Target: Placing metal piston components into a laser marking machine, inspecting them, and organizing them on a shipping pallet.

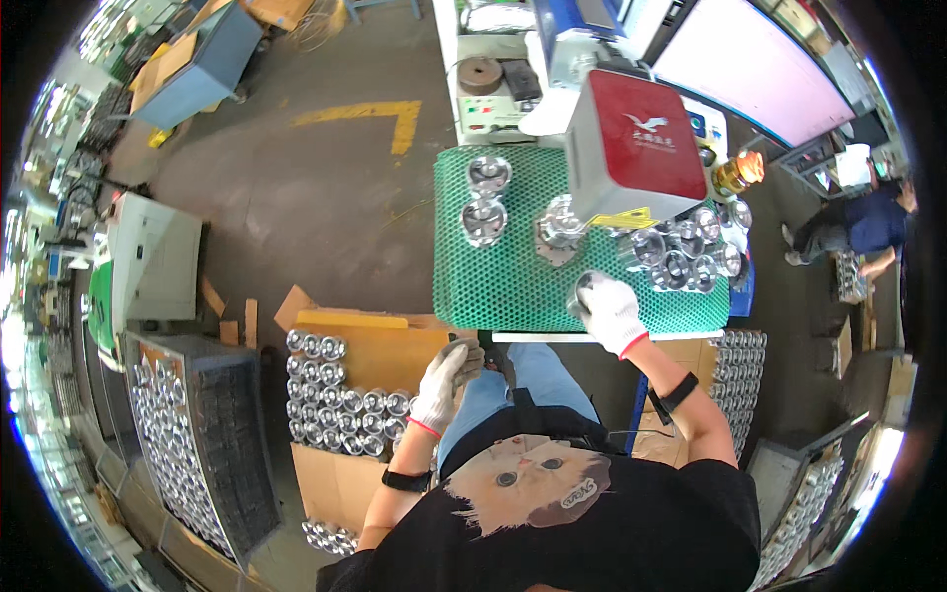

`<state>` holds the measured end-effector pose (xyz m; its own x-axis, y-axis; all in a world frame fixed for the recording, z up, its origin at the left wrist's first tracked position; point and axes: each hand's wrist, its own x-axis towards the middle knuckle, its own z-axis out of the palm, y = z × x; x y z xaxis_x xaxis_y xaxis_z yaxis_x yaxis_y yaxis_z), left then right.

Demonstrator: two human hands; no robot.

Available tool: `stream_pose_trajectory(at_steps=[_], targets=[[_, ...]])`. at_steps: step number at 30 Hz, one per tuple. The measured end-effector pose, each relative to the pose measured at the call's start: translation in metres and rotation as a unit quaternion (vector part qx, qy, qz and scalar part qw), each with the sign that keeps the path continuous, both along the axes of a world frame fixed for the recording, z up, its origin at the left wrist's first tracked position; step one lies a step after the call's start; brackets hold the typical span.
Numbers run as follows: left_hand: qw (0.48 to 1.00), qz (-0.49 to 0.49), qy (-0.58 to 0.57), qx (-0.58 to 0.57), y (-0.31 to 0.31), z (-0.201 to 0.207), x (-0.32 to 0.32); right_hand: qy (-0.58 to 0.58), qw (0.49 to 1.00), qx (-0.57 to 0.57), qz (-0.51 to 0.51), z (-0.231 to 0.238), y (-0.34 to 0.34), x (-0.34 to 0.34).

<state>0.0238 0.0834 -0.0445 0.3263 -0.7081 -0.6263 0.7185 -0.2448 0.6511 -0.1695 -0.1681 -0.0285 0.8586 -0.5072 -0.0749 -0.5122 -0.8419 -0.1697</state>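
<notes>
Two gloved hands in view, both ours. Our right hand (610, 311) is wrapped around a shiny metal cylinder part (582, 292), holding it at the near edge of the green mesh mat (513, 286) that covers the tabletop. Our left hand (442, 383) hangs lower, fingers curled over something small and dark near the lap; we cannot tell what it is or whether it is truly gripped.

Outward from the right hand: a cluster of the same metal parts (681, 255) sits just beyond it on the mat, and one part (560, 227) rests under the red and grey machine head (631, 146). Two more parts (486, 197) stand apart toward the mat's far left side. Below the left hand, rows of parts (340, 405) lie on a cardboard sheet (380, 345), with a dark tray (197, 444) of more parts further left. Another person (858, 229) crouches far right.

We judge the part to be solid metal: stiff, fairly heavy for its size, smooth and slippery, so the knit gloves help. Best taken around the round side wall, as now, not by the thin rim.
</notes>
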Motion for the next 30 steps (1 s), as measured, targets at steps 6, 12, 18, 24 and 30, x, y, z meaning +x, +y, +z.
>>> stream_pose_trajectory(at_steps=[6,12,18,24,30], targets=[[0.957,0.046,0.215,-0.187,0.002,0.04,0.002,-0.225,0.629,0.731,-0.137,0.104,0.08,0.07],[0.913,0.166,0.246,-0.279,-0.004,0.103,0.011,-0.13,0.582,0.783,-0.18,0.112,0.088,0.103],[0.888,0.127,0.37,-0.241,-0.027,0.08,0.022,-0.121,0.724,0.679,-0.031,0.115,0.022,0.083],[0.991,-0.115,0.065,0.019,-0.085,0.063,-0.017,-0.189,0.681,0.689,-0.157,0.056,0.026,0.051],[0.673,-0.241,-0.699,0.026,-0.184,0.049,-0.001,-0.264,0.287,0.771,-0.503,-0.016,0.025,-0.055]])
